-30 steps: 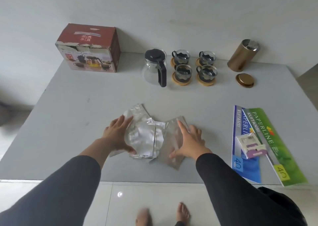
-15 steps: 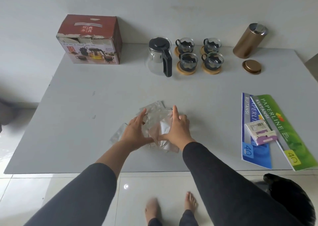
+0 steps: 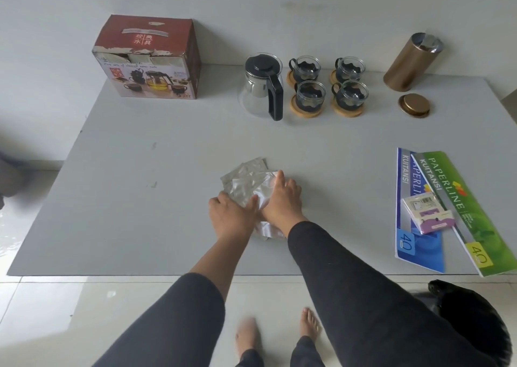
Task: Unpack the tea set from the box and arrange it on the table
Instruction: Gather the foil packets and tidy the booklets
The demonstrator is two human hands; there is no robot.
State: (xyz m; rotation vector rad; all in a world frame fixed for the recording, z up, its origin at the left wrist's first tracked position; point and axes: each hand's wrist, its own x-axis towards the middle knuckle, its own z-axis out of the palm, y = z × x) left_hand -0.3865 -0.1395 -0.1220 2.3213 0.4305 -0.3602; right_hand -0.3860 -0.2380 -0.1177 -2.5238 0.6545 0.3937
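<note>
- Foil wrappers [image 3: 246, 180] lie mid-desk [image 3: 140, 198] by the near edge, long axis slanting away leftward.
- Left grip [image 3: 232, 215] curls round their left side; right grip [image 3: 282, 198] presses flat on top.
- Teapot [image 3: 257, 87] and cups [image 3: 310, 94] line the far edge; box [image 3: 148, 59] sits far-left, nearer the left grip.

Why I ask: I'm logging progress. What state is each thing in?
Box: upright, flaps down.
Teapot: upright, lid on.
Four cups: upright on coasters.
Canister: standing, open.
Canister lid: lying on the table.
Foil packets: piled together.
Left hand: grips the pile.
Right hand: rests on the pile, fingers straight.
</note>
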